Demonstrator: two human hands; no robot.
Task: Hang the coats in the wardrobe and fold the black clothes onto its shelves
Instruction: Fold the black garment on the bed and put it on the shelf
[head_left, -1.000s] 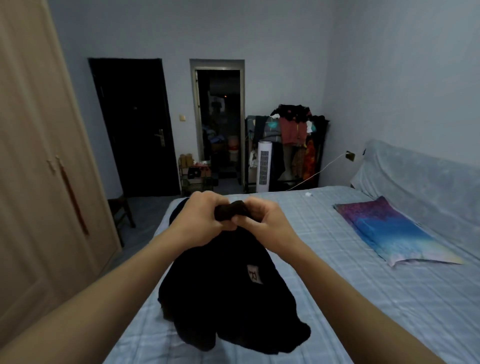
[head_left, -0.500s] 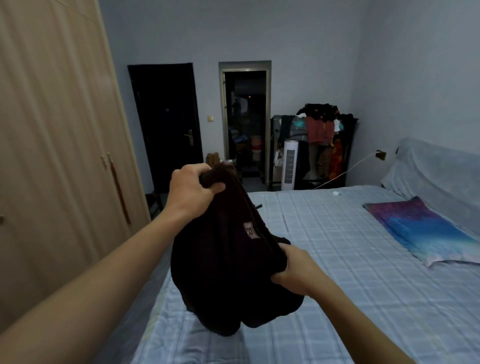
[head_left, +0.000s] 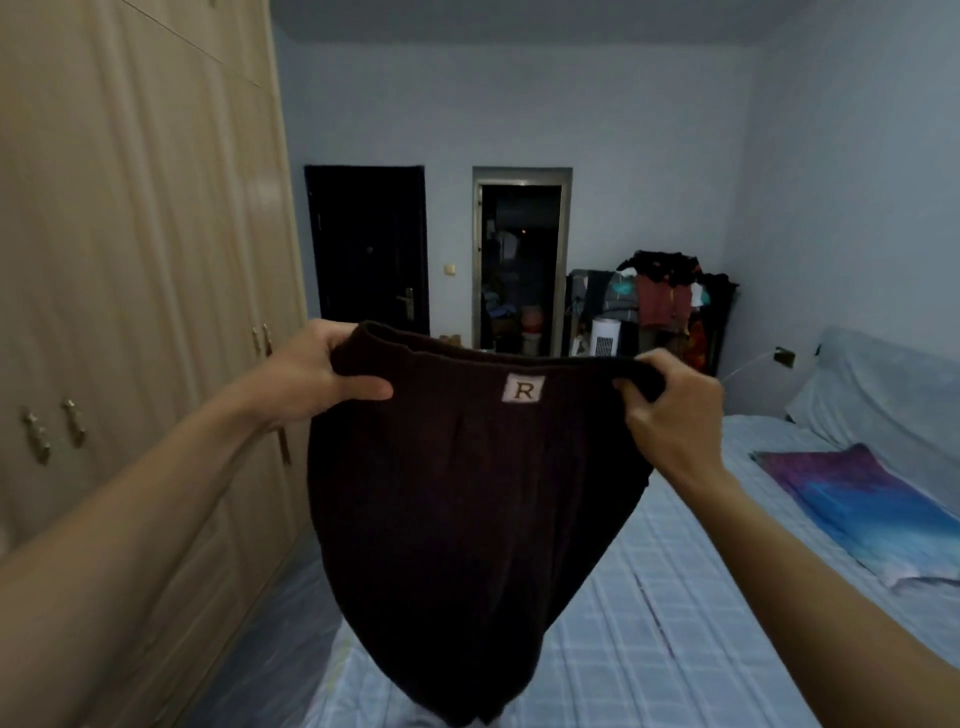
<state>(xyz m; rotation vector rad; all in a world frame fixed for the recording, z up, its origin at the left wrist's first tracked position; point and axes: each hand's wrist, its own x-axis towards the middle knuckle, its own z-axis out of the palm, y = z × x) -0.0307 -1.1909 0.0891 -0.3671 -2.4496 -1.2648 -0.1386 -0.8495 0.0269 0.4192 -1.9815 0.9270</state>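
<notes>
A black garment (head_left: 467, 519) with a small white label marked R hangs spread in front of me, above the bed's near corner. My left hand (head_left: 317, 371) grips the left end of its top edge. My right hand (head_left: 670, 405) grips the right end. The cloth is stretched wide between the two hands and tapers down toward the bed. The beige wardrobe (head_left: 130, 312) fills the left side, and the doors in view are closed.
A bed (head_left: 675, 623) with a pale blue checked sheet lies below and to the right, with a purple-blue pillow (head_left: 872, 499) on it. A loaded clothes rack (head_left: 665, 301) and a white tower fan stand at the far wall. A narrow floor strip runs between bed and wardrobe.
The garment was bunched between both hands over the bed. It has been lifted and pulled wide by its top edge, my right hand moving up to the right corner. My view has tilted upward.
</notes>
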